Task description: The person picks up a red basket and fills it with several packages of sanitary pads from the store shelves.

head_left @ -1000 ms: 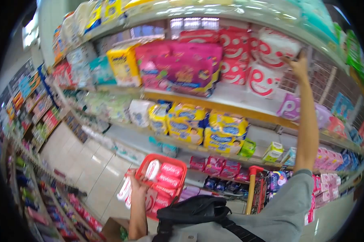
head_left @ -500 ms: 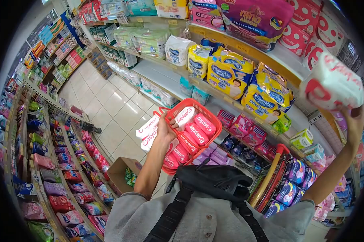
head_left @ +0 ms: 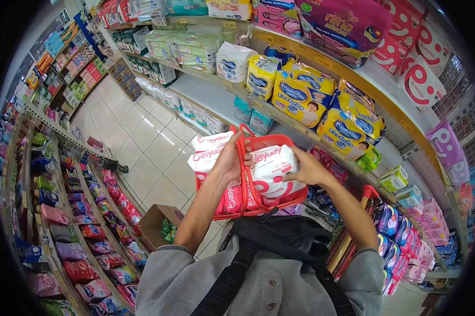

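A red shopping basket (head_left: pixel 299 196) hangs in front of my body, loaded with white and pink packs marked "easyday". My left hand (head_left: pixel 232 158) is closed around its raised red handle. At the basket's right side, my right hand (head_left: pixel 307 167) grips a large white pack with red print (head_left: pixel 274 171), which lies over the contents there. To the left of the handle are more white packs (head_left: pixel 208 152), with pink packs (head_left: pixel 233 199) below them.
Shelves ahead hold yellow diaper packs (head_left: pixel 295 97) and a purple pack (head_left: pixel 337 26). An open cardboard box (head_left: pixel 156 224) stands on the tiled floor (head_left: pixel 142 152) at the left. Product racks (head_left: pixel 85 237) line the left side. A black bag (head_left: pixel 279 237) sits against my torso.
My right hand has come down from the upper right shelf to the basket, bringing the large white pack. The basket has turned, and its handle now stands up in my left hand.
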A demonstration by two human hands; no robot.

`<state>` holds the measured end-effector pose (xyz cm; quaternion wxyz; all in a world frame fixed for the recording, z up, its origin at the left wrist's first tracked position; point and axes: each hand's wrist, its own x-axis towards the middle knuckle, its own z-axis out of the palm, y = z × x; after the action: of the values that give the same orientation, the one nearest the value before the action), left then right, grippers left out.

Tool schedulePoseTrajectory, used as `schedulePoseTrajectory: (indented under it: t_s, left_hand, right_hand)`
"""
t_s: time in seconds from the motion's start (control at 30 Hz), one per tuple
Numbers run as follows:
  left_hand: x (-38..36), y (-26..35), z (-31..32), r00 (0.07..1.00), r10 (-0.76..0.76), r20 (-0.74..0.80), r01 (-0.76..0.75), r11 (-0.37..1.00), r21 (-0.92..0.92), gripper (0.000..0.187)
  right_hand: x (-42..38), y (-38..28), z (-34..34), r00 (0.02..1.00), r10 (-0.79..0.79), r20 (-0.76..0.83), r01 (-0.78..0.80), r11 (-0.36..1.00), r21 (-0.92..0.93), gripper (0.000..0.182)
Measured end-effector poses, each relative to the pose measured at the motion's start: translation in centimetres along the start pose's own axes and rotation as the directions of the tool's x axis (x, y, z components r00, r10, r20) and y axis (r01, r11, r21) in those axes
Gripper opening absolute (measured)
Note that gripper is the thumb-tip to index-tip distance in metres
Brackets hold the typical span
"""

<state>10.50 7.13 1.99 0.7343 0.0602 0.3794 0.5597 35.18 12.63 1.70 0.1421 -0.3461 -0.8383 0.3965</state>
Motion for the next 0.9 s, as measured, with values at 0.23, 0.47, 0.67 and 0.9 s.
schedulePoseTrajectory:
  t_s: [0.23,0.47,0.67,0.9]
  left_hand:
    - [0.2,-0.2,2.3,0.999,-0.029,0.042,0.014,0.946,0.324,0.046]
    - [0.7,-1.0,2.8,1.000,-0.010,0.019,0.000,0.887,0.462,0.049]
    - [1.3,-2.3,3.1,0.998,0.044,0.047,-0.061,0.864,0.500,0.053]
    - [1.5,-3.6,3.4,0.998,0.016,0.061,-0.045,0.865,0.499,0.068]
  right_hand:
    - [2.1,0.3,5.4,0.997,-0.052,0.054,0.033,0.954,0.296,0.085]
    - [2.3,0.0,9.0,0.996,-0.003,-0.093,0.036,0.935,0.352,0.084]
    - [3.3,-0.9,14.5,0.917,0.247,-0.314,-0.009,0.798,0.603,0.068]
    - [5.6,6.5,19.6,0.903,-0.191,-0.386,0.286,0.936,0.207,0.046]
